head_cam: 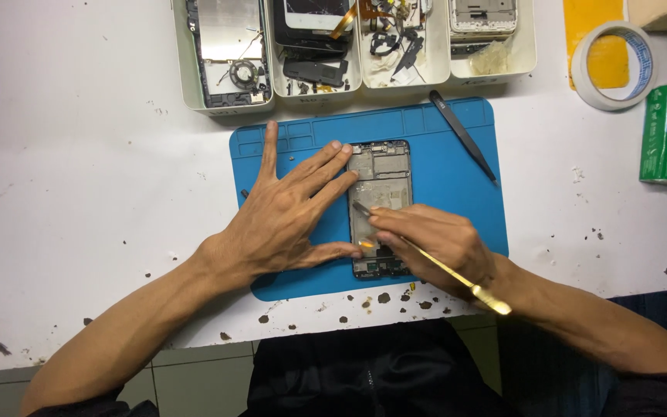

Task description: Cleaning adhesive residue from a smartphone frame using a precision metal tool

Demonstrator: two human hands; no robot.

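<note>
Left hand [287, 216]: lay spread flat, fingertips bracing the opened phone frame [380, 174] against sliding on the blue repair mat [449, 170].
Right hand [434, 243]: pinched a thin metal pry tool [426, 259], tip angled into the frame.

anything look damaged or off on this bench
Yes: the phone screen in the second tray is cracked, and dark chips pit the table edge below the blue mat. The opened phone lies square.

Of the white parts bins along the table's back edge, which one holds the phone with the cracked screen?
The second bin from the left: a cracked white-fronted phone lies in it. The others hold frames and loose parts.
</note>
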